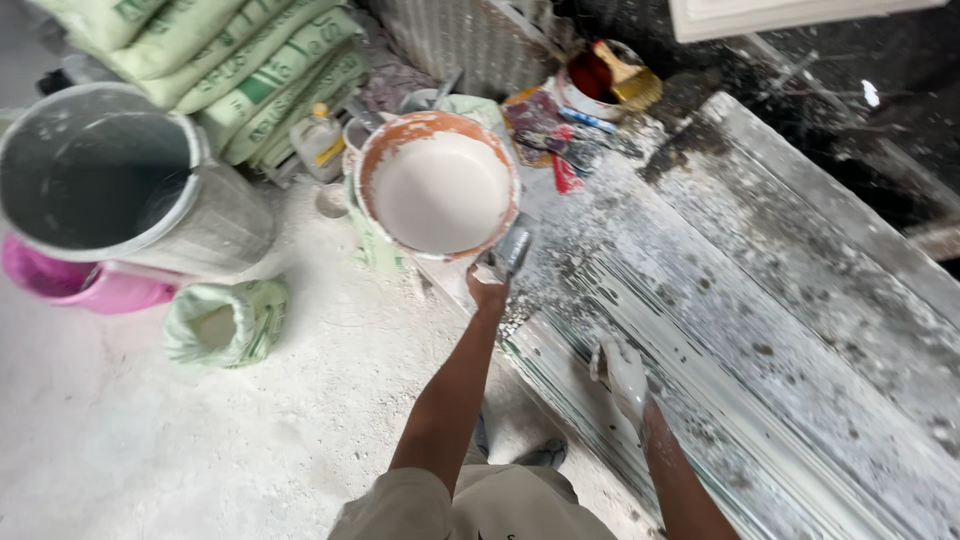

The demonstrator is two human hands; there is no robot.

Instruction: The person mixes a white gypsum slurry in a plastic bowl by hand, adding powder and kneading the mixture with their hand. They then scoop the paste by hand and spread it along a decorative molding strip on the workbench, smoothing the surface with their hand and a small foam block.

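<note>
While left hand [487,290] grips, bowl [438,187] faces upward

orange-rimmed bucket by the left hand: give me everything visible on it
The bucket is round and orange, its rim and outside smeared with white. It stands upright at the end of a long ridged mould, nearly full of smooth white paste. The left hand reaches its near rim, by a flat grey tool; actual contact is unclear. No handle shows.
</note>
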